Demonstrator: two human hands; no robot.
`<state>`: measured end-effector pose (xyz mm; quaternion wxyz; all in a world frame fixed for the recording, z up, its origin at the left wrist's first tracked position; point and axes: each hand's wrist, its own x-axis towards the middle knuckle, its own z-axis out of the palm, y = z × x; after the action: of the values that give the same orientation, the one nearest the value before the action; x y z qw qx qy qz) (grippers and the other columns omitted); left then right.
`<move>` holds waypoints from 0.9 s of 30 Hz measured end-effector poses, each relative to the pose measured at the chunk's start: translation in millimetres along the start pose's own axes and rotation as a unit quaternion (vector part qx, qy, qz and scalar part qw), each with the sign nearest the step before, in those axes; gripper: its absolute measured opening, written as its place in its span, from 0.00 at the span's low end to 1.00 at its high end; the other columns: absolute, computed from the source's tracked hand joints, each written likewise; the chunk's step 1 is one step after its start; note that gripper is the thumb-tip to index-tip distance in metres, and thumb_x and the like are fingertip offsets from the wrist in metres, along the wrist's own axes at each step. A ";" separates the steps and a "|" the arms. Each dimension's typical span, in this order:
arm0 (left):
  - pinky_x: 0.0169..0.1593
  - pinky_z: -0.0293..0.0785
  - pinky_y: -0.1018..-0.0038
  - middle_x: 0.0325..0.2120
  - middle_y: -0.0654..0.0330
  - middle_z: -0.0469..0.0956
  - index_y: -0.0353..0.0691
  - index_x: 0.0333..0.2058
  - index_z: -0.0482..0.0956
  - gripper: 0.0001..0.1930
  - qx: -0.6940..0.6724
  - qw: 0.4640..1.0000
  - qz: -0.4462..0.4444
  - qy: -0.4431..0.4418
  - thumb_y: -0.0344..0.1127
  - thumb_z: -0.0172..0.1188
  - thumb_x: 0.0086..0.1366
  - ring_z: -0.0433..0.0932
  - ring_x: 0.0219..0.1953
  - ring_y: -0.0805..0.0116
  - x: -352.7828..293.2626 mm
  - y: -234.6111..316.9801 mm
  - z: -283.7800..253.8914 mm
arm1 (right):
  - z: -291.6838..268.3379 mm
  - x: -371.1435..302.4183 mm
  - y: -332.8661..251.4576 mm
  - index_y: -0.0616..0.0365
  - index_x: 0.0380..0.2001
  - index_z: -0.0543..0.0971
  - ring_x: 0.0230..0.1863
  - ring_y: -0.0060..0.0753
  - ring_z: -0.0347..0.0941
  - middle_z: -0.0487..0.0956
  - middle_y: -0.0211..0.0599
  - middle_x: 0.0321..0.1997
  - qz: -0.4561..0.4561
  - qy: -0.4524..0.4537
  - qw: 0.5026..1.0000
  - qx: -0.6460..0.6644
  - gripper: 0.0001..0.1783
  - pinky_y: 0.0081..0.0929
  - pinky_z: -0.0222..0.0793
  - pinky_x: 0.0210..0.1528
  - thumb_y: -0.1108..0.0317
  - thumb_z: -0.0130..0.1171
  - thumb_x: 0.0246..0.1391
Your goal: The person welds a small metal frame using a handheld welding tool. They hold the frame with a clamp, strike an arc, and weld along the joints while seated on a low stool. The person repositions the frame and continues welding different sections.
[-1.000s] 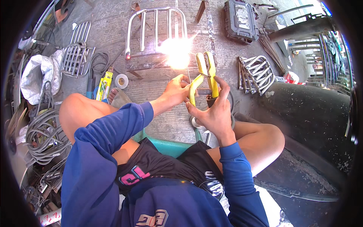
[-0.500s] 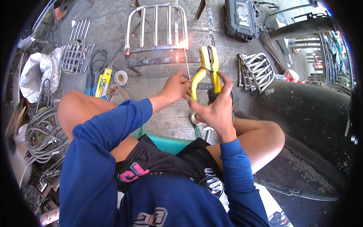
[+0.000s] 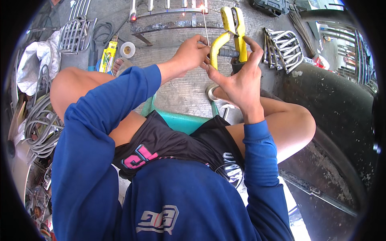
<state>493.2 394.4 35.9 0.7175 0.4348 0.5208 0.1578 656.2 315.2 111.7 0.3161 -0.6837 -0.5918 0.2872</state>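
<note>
My left hand [image 3: 189, 54] is closed, its fingertips pinching the lower end of a thin welding rod [image 3: 206, 30]. The rod rises to a bright glowing spot at the right end of a shiny tubular metal frame [image 3: 169, 13], cut off by the upper picture edge. A dimmer red glow shows at the frame's left end. My right hand [image 3: 241, 86] is wrapped round a yellow welding electrode holder [image 3: 241, 36], thumb on one side and fingers on the other. The holder's jaws point away from me. My two hands nearly touch; whether the rod meets the holder is hidden.
A dark metal support [image 3: 161, 27] lies under the frame. More bent tubes [image 3: 283, 48] are piled at right, beside a large dark curved body [image 3: 329, 100]. At left are a tape roll [image 3: 127, 50], a yellow box [image 3: 107, 56], a tubular rack [image 3: 76, 36] and coiled cable [image 3: 40, 128].
The view has tilted downward, so the frame sits higher and is partly cut off. The bright glow with sparks has shrunk to a smaller spot. Both hands keep their grip.
</note>
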 end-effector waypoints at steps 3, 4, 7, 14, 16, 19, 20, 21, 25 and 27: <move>0.39 0.79 0.69 0.44 0.49 0.88 0.32 0.64 0.68 0.20 -0.021 1.000 0.008 -0.008 0.30 0.54 0.77 0.86 0.39 0.65 2.0 -3.9 -1.2 | 1.5 0.3 1.8 0.62 0.68 0.56 0.49 0.57 0.85 0.81 0.64 0.52 -0.006 -0.002 1.000 0.009 0.61 0.45 0.83 0.51 0.50 0.86 0.43; 0.39 0.79 0.69 0.43 0.48 0.87 0.32 0.64 0.68 0.20 -0.016 1.000 0.006 -0.007 0.30 0.55 0.77 0.87 0.39 0.65 3.4 -5.9 -1.8 | 2.0 0.1 2.5 0.62 0.68 0.56 0.49 0.56 0.85 0.81 0.64 0.52 -0.009 -0.003 1.000 0.008 0.61 0.45 0.83 0.51 0.50 0.86 0.43; 0.39 0.80 0.70 0.43 0.48 0.87 0.32 0.63 0.69 0.20 -0.013 1.000 0.007 -0.002 0.31 0.56 0.77 0.87 0.39 0.64 7.7 -12.4 -1.9 | 2.9 -0.8 4.2 0.60 0.68 0.56 0.46 0.52 0.86 0.82 0.61 0.50 -0.020 0.002 1.000 -0.007 0.61 0.44 0.83 0.48 0.49 0.86 0.42; 0.44 0.80 0.71 0.41 0.57 0.86 0.36 0.56 0.75 0.19 -0.012 0.999 0.018 0.025 0.39 0.65 0.73 0.84 0.43 0.71 2.2 -7.0 -0.9 | 2.4 1.5 -0.1 0.60 0.70 0.55 0.45 0.52 0.86 0.82 0.60 0.50 0.005 -0.002 1.000 0.009 0.61 0.43 0.84 0.46 0.52 0.86 0.43; 0.48 0.79 0.70 0.42 0.60 0.85 0.39 0.52 0.78 0.19 0.017 1.000 0.018 0.015 0.42 0.69 0.70 0.82 0.45 0.73 -4.6 -1.4 -2.3 | 2.6 2.7 -1.7 0.62 0.70 0.55 0.50 0.60 0.85 0.82 0.60 0.50 -0.030 0.007 0.999 0.022 0.58 0.44 0.83 0.55 0.63 0.83 0.44; 0.49 0.79 0.69 0.42 0.59 0.85 0.39 0.53 0.78 0.19 0.023 1.000 0.014 0.013 0.41 0.68 0.70 0.82 0.46 0.72 -12.3 4.6 -0.3 | 2.5 2.6 -2.1 0.61 0.70 0.54 0.49 0.56 0.86 0.82 0.59 0.51 -0.001 -0.014 0.999 0.048 0.58 0.43 0.83 0.53 0.62 0.83 0.44; 0.50 0.79 0.69 0.42 0.59 0.85 0.39 0.53 0.78 0.19 0.020 1.000 0.008 0.014 0.41 0.68 0.70 0.82 0.46 0.72 -13.3 6.0 0.0 | 2.1 1.6 -1.9 0.61 0.70 0.54 0.49 0.55 0.86 0.82 0.59 0.51 0.035 -0.033 0.997 0.054 0.58 0.42 0.83 0.52 0.62 0.83 0.44; 0.50 0.79 0.69 0.42 0.59 0.85 0.39 0.53 0.78 0.19 0.020 1.000 0.006 0.019 0.41 0.68 0.70 0.82 0.46 0.71 -13.9 6.8 1.1 | 1.9 1.0 -1.4 0.60 0.70 0.54 0.49 0.54 0.86 0.82 0.59 0.51 0.070 -0.051 0.994 0.061 0.58 0.42 0.83 0.51 0.62 0.83 0.44; 0.51 0.80 0.68 0.43 0.58 0.85 0.39 0.53 0.78 0.19 0.018 0.999 0.003 0.037 0.40 0.68 0.69 0.82 0.47 0.69 -11.2 7.6 2.5 | 3.7 0.9 1.2 0.59 0.70 0.55 0.46 0.52 0.86 0.82 0.58 0.50 -0.008 -0.015 0.999 0.042 0.57 0.40 0.83 0.48 0.62 0.82 0.44; 0.52 0.80 0.67 0.43 0.58 0.85 0.39 0.54 0.78 0.18 0.040 0.997 0.021 0.056 0.40 0.68 0.70 0.82 0.47 0.68 -9.4 7.0 1.4 | 5.4 1.1 1.6 0.60 0.70 0.55 0.44 0.51 0.86 0.82 0.57 0.49 -0.008 -0.013 0.999 0.047 0.57 0.40 0.83 0.47 0.61 0.82 0.45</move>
<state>492.2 391.4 47.3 0.6659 0.4642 0.5568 0.1761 653.2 316.6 107.0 0.3426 -0.6592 -0.5871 0.3215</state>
